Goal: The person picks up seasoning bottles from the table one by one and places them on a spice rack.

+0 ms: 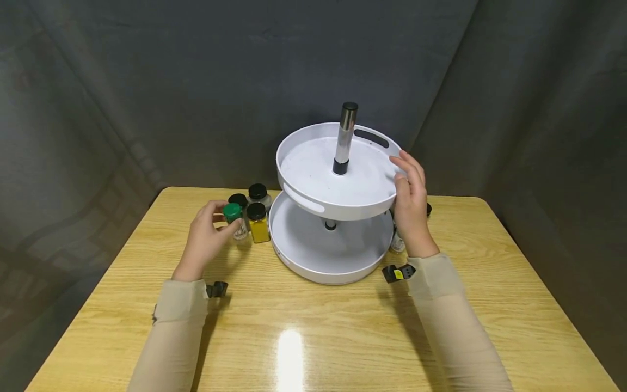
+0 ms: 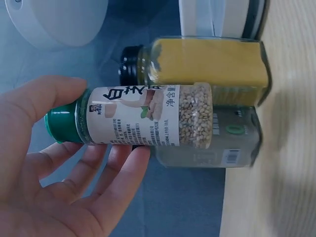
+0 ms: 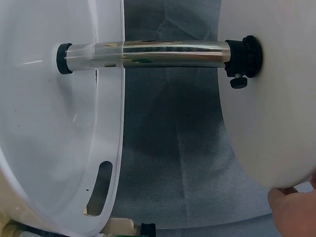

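Note:
My left hand (image 1: 208, 234) holds a small clear jar of sesame seeds (image 2: 195, 116) with a green lid and white label. Thumb and fingers pinch it near the lid, its base above the table. Behind it stand a jar of yellow powder (image 2: 212, 64) with a black lid and a greyish square jar (image 2: 217, 140). My right hand (image 1: 412, 204) grips the right rim of the white two-tier tray's upper tier (image 1: 303, 163). That tier looks tilted. The lower tier (image 1: 318, 250) rests on the table; a metal pole (image 3: 173, 54) joins the two.
Another black-lidded jar (image 1: 257, 191) stands at the back left, beside the tray. To the tray's right, partly hidden by my right hand, are more jars (image 1: 398, 242). Behind the wooden table (image 1: 254, 326) hangs a dark grey curtain (image 1: 196, 98).

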Demonstrator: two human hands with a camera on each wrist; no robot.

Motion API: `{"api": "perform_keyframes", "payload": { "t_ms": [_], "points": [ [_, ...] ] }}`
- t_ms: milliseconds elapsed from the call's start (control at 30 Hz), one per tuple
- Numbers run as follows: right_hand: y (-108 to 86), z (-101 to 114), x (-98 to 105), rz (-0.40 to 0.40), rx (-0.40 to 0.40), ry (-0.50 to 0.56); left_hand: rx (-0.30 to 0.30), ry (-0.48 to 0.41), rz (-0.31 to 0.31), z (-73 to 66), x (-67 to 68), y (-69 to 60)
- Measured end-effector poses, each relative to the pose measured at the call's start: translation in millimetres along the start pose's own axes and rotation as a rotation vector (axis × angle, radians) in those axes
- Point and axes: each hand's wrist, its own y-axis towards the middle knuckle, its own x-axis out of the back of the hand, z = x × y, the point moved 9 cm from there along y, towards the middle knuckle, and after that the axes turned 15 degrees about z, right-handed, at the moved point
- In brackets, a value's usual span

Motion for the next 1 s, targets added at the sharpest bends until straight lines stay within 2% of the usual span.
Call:
{"api": "perform_keyframes", "payload": {
  "t_ms": [167,467,833,1000],
  "points": [
    [-3.3,12.6,-2.0,0.009,0.012,-0.011,-0.001,-0.009,-0.021,-8.0,1.9,-1.2],
    [-3.1,10.4,-0.6,0.02,0.07,-0.035,-0.037,-0.003,-0.077,-23.3,4.7,-4.6],
    [-2.4,12.6,0.0,-0.004,0.073,-0.054,-0.078,0.028,-0.128,-39.2,11.6,-8.3],
    [4.0,-9.5,2.1,-0.012,0.085,-0.051,-0.119,0.033,-0.151,-48.6,14.8,-10.0]
  ]
}}
